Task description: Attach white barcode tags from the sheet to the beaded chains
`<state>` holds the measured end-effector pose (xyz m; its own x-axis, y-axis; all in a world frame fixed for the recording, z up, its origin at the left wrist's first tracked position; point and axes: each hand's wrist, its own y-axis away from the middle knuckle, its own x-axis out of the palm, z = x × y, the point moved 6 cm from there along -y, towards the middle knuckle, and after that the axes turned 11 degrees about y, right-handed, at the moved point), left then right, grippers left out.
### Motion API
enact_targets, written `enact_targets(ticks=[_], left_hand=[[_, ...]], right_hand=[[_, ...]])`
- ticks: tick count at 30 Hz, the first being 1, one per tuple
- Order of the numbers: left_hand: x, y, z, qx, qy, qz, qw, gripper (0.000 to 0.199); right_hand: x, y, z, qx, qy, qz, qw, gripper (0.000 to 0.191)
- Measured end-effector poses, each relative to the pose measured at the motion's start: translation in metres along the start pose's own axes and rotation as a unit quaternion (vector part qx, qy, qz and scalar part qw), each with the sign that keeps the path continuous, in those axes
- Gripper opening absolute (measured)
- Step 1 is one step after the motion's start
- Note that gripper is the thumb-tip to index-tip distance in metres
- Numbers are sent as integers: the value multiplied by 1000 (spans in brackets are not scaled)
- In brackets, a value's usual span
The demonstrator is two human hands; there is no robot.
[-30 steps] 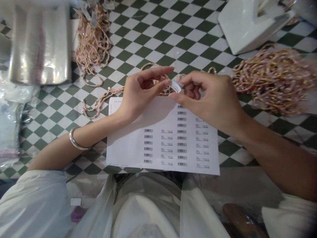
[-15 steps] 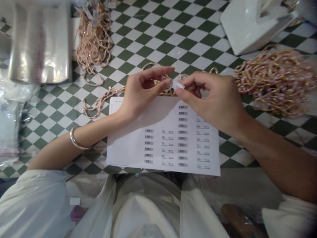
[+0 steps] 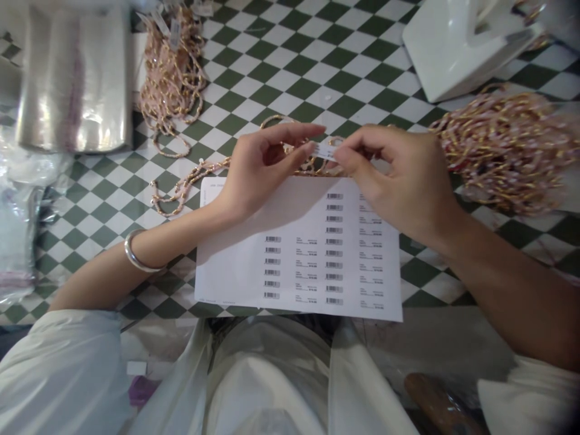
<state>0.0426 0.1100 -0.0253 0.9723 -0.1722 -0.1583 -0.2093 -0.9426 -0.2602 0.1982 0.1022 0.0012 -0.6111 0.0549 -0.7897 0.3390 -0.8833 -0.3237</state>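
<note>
Between my two hands, just above the far edge of a sheet of barcode labels (image 3: 244,266), is a small white label (image 3: 324,152). My left hand (image 3: 267,160) pinches the label's left end between thumb and fingers. The right end is pinched by my right hand (image 3: 394,175). A beaded necklace (image 3: 193,175) lies partly under and behind my hands, its pink and gold strand coming out to the left. My palms and fingers hide much of its middle.
A bundle of tagged bead strands (image 3: 170,78) lies at the upper left, beside a stack of clear plastic bags (image 3: 75,78). On the right is a large heap of bead strands (image 3: 512,151), below a white display stand (image 3: 448,54). The tablecloth (image 3: 290,66) is checkered.
The label between my hands has turned flatter, its printed side showing more. My right fingers have shifted slightly right along it. The left hand has barely moved.
</note>
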Motion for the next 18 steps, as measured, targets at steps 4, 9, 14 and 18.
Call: enact_targets(ticks=[4,9,14,18], left_hand=[[0,-2,-12,31,-41,26,998,9],[-2,-7,-14,12,-76,69,995,6],[-17,-6,-58,104,-148,59,982,13],[-59,9,-98,154,-179,-22,971,27]], right_hand=[[-3,-1,-1,-1,24,8,1000,20],[-6,-2,4,-47,73,-13,996,21],[-14,2,16,-151,90,-84,981,20],[-21,3,13,-136,66,-109,982,25]])
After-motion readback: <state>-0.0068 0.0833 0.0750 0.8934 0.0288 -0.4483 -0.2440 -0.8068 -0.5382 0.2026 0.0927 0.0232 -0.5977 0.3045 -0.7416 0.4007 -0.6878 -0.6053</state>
